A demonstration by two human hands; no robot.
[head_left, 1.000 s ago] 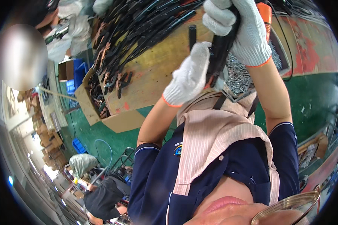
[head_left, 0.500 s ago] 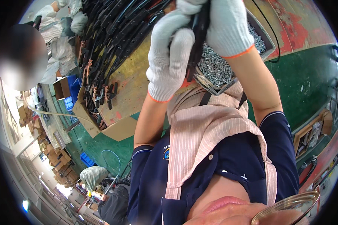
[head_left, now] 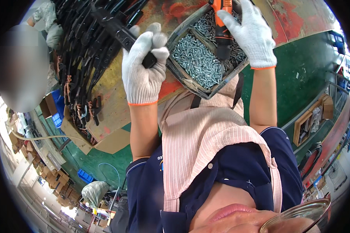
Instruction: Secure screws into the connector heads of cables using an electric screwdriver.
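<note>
Left of the fastener tray (head_left: pixel 207 93), the left hand (head_left: pixel 140 77) has its fingers clenched round a black handle-like part (head_left: pixel 124 39); keeping that firm seems wise. At the tray's right, the right hand (head_left: pixel 252 37) spreads its fingers beside an orange-and-black power driver (head_left: pixel 223 34) over the tray; I can't tell contact, but a full wrap would steady it.

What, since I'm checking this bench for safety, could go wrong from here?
The right hand, in a white knitted glove, is close to the orange-and-black handheld power driver; the knit might snag if the tool spun. A knock to that tool, which appears over the grey angular tray, could scatter small silver metal fasteners. The left hand alone grips the long black part; its far end, seen against piled long black pieces, might catch there.
</note>
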